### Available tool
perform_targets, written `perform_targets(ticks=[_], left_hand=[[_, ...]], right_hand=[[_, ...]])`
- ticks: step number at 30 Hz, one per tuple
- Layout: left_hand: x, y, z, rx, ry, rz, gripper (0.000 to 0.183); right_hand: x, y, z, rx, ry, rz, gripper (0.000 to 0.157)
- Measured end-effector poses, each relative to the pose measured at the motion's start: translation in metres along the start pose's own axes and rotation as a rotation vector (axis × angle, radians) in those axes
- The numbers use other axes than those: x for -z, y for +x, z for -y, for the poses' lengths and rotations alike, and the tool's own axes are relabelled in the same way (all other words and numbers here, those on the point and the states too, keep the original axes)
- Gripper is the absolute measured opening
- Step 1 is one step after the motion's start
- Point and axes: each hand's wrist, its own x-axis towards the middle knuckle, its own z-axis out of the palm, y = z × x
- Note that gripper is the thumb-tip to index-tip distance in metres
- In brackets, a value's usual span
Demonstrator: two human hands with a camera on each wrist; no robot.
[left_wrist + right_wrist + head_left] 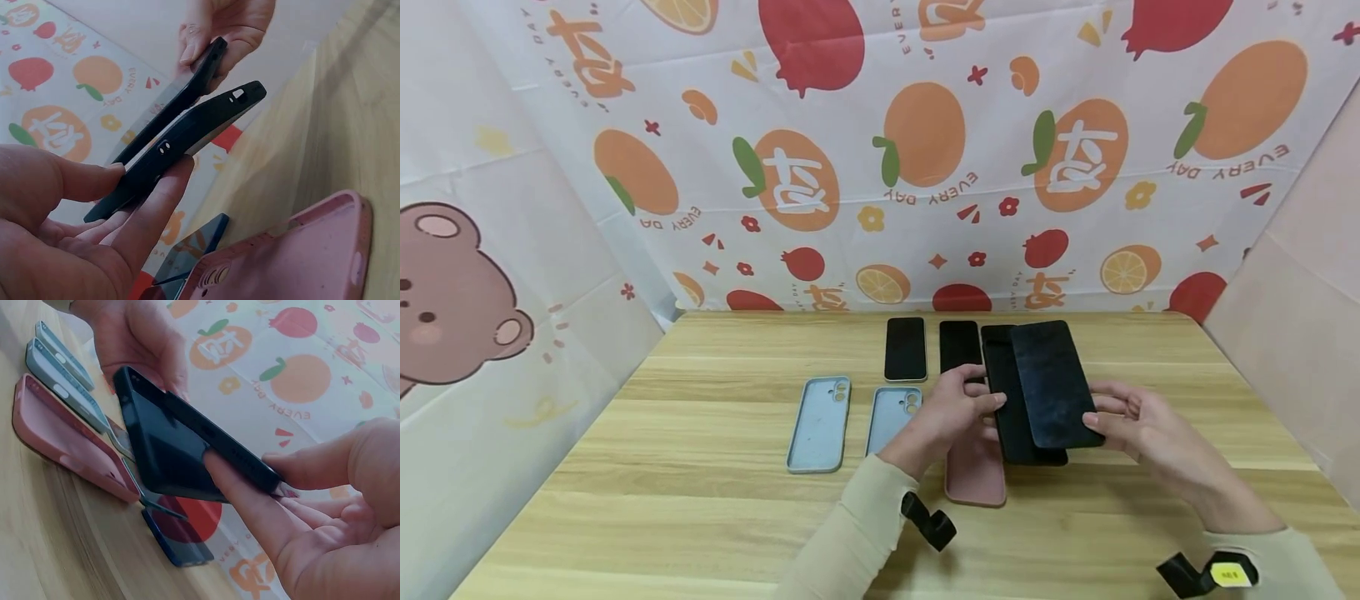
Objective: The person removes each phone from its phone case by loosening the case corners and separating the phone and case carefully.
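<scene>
Over the right side of the table, my left hand (951,408) grips a black phone case (1011,421), thumb on one long edge and fingers behind. The case's open side faces up, and its cutouts show in the left wrist view. My right hand (1138,417) pinches a dark phone (1056,383) between thumb and fingers at its right edge. Tilted, the phone overlaps the case's right part in the head view, while in the left wrist view a gap shows between them at one end. Below my left hand lies a pink phone case (975,479), partly hidden.
Two light blue phone cases (818,425) lie left of the pink one, the nearer one partly behind my left hand. A dark phone (906,350) and another dark phone (959,343) lie toward the wooden table's back edge. A fruit-print cloth (925,250) hangs behind.
</scene>
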Motion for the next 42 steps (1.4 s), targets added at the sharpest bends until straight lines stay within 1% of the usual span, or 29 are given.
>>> perform_targets(ticks=[3,6,9,11,14,19,22,26,28,30,33,35,40,42], left_hand=[[0.000,-0.001,0.002,0.007,0.030,0.003,0.060],[-0.002,-0.002,0.004,0.004,0.065,0.016,0.062],[-0.006,-0.005,0.006,0.012,0.067,0.028,0.062],[-0.008,-0.006,0.008,0.017,0.061,0.038,0.061],[-0.012,-0.007,0.012,0.026,0.048,0.063,0.059],[-0.019,-0.007,0.016,0.024,0.040,0.100,0.059],[-0.024,-0.007,0.019,0.032,0.025,0.102,0.060],[-0.033,-0.009,0.022,0.040,0.006,0.105,0.056],[-0.035,-0.010,0.023,0.033,-0.006,0.119,0.052],[-0.037,-0.011,0.024,0.032,-0.010,0.138,0.050],[-0.038,-0.012,0.026,0.037,0.002,0.160,0.049],[-0.038,-0.013,0.026,0.050,0.024,0.165,0.054],[-0.040,-0.017,0.022,0.067,0.095,0.153,0.067],[-0.040,-0.019,0.018,0.069,0.154,0.142,0.070]], right_hand=[[0.008,0.002,-0.003,-0.001,0.054,-0.013,0.070],[0.014,0.004,-0.008,-0.014,0.139,-0.024,0.071],[0.020,0.007,-0.011,-0.026,0.216,-0.030,0.071],[0.025,0.009,-0.013,-0.033,0.227,-0.032,0.071],[0.031,0.011,-0.013,-0.049,0.214,-0.045,0.073],[0.041,0.017,-0.014,-0.098,0.213,-0.074,0.066],[0.046,0.023,-0.016,-0.124,0.177,-0.079,0.066],[0.050,0.031,-0.022,-0.153,0.040,-0.079,0.072],[0.052,0.035,-0.025,-0.165,-0.024,-0.072,0.073],[0.054,0.039,-0.028,-0.173,-0.062,-0.063,0.072],[0.056,0.043,-0.033,-0.175,-0.068,-0.046,0.068],[0.056,0.045,-0.036,-0.177,-0.063,-0.040,0.066],[0.060,0.048,-0.043,-0.196,-0.084,-0.026,0.066],[0.062,0.048,-0.046,-0.206,-0.095,-0.027,0.065]])
